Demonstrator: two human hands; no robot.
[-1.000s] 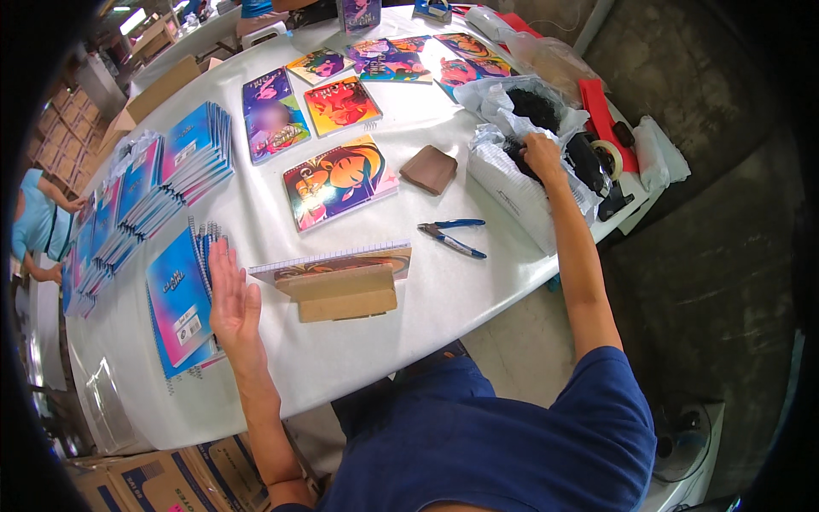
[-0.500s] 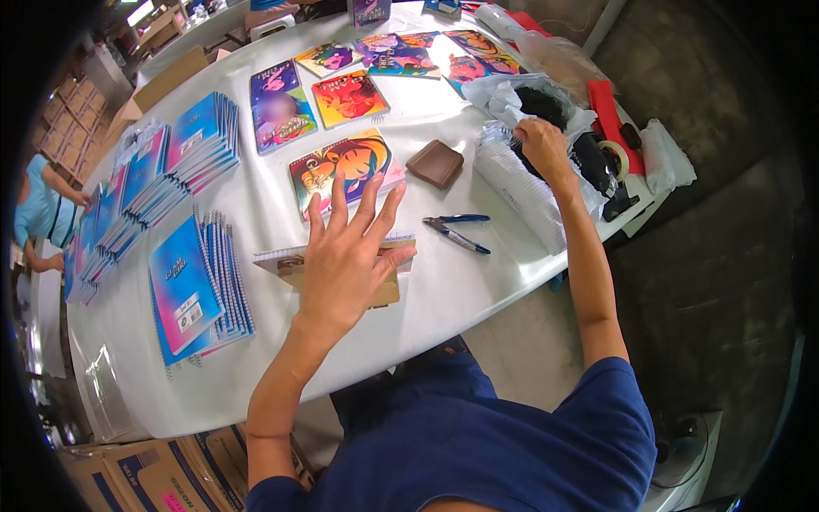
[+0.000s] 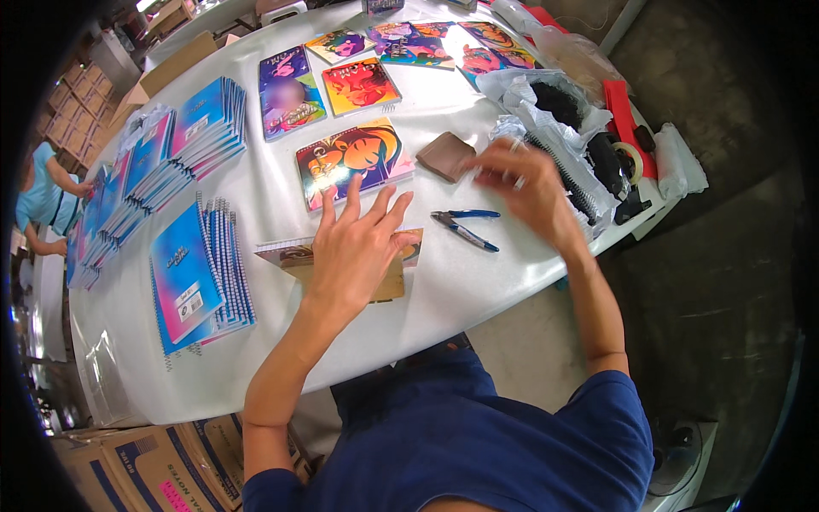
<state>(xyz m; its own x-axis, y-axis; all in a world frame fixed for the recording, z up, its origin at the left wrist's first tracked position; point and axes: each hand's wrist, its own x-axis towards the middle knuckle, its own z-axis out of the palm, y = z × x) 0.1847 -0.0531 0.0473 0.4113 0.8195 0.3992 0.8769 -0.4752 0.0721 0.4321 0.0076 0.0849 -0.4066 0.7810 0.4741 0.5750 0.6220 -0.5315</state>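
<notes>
My left hand (image 3: pixel 345 260) has its fingers spread over an upright notebook (image 3: pixel 286 254) with printed covers and a brown cardboard back. The hand hides most of this notebook; whether the palm presses on it I cannot tell. Just beyond lies a colourful illustrated notebook (image 3: pixel 354 162). My right hand (image 3: pixel 525 183) is smeared by motion between a brown square dish (image 3: pixel 445 156) and an opened white wrapper (image 3: pixel 512 128) with black spiral coils (image 3: pixel 563 175). Its fingers look bent, but anything in them is lost in the blur. Blue-handled pliers (image 3: pixel 465 229) lie below it.
Blue and pink spiral notebooks (image 3: pixel 183 277) are piled at the left, with more stacks (image 3: pixel 205 124) behind. Other illustrated notebooks (image 3: pixel 363 85) lie at the back. A tape roll (image 3: pixel 630 162) sits by the right edge. Cardboard boxes (image 3: pixel 145 469) stand below; a person (image 3: pixel 47 192) is at far left.
My right hand has left the black coils and moved left and nearer, toward the pliers and brown dish. My left hand stays over the upright notebook, fingers slightly more bent. The view has shifted a little.
</notes>
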